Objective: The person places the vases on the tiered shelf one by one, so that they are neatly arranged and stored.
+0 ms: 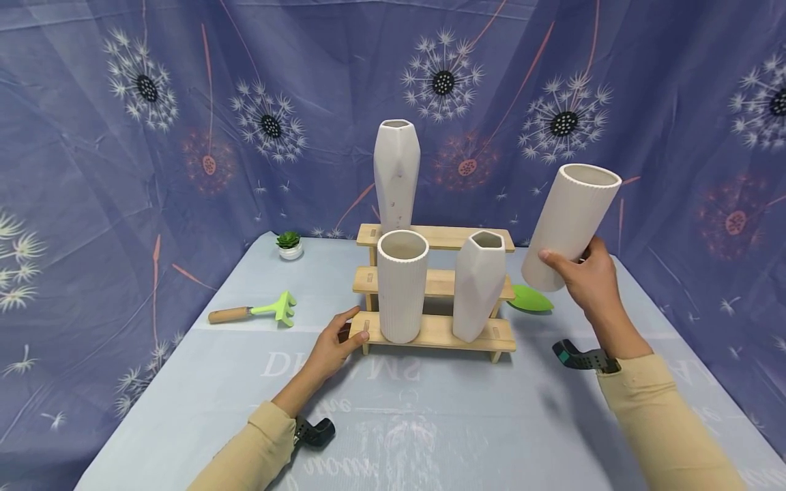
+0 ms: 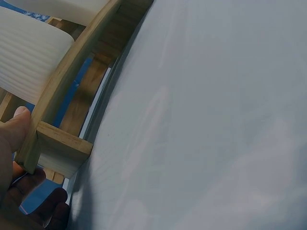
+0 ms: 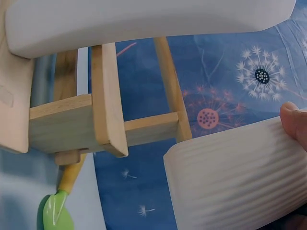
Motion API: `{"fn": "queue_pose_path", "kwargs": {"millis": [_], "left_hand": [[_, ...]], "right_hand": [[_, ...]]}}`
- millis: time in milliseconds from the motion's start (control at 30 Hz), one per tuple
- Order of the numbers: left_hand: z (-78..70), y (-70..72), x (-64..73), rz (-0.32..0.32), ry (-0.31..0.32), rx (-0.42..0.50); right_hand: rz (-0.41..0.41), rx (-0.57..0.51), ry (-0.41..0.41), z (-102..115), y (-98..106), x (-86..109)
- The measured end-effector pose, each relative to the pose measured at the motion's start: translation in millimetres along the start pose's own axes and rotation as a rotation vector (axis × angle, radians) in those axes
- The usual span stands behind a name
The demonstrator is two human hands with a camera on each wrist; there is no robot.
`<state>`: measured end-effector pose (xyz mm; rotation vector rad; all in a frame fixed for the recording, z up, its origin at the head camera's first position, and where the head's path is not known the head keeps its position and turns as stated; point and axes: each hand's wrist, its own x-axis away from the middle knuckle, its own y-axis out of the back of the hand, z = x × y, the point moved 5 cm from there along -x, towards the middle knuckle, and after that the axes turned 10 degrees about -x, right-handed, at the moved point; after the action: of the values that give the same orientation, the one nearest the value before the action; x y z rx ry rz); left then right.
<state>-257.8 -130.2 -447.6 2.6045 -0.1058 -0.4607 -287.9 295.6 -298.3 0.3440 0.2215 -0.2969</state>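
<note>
My right hand (image 1: 592, 276) grips a white ribbed cylindrical vase (image 1: 571, 225), tilted and raised off the table to the right of a three-tier wooden stand (image 1: 442, 331). My left hand (image 1: 334, 346) holds the left end of the stand's lowest step, with the thumb (image 2: 15, 128) on top and fingers beneath. Another ribbed vase (image 1: 402, 293) stands at the left of that step. A faceted white vase (image 1: 480, 286) leans slightly at its right. On the top step stands a tall faceted vase (image 1: 397, 174). In the right wrist view, the held ribbed vase (image 3: 235, 177) is apart from the stand.
A small potted succulent (image 1: 290, 245) sits at the back left of the table. Nearer lies a green hand rake (image 1: 270, 309) with a wooden handle. A green trowel (image 1: 529, 299) lies partly behind the stand's right side. A dandelion-print curtain (image 1: 344, 82) hangs behind.
</note>
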Motion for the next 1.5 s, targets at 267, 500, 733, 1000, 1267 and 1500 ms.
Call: {"fn": "queue_pose_path", "kwargs": {"millis": [267, 500, 733, 1000, 1267, 1500], "left_hand": [[5.0, -3.3, -2.5, 0.048, 0.152, -0.006], [4.0, -2.8, -2.9, 0.037, 0.148, -0.012], [4.3, -2.5, -1.8, 0.026, 0.119, -0.001], [5.1, -2.7, -2.8, 0.027, 0.113, -0.008], [0.3, -1.8, -1.9, 0.038, 0.131, 0.0], [-24.2, 3.9, 2.0, 0.072, 0.15, -0.016]], "right_hand": [[0.024, -0.002, 0.02, 12.2, -5.5, -4.9], [0.043, -0.006, 0.033, 22.7, -9.7, -9.1], [0.047, 0.007, 0.039, 31.0, -14.7, -12.3], [0.049, -0.008, 0.054, 36.6, -19.5, -16.8], [0.064, -0.047, 0.071, 39.3, -26.9, -23.9], [0.069, -0.073, 0.103, 43.0, -34.9, -29.9]]}}
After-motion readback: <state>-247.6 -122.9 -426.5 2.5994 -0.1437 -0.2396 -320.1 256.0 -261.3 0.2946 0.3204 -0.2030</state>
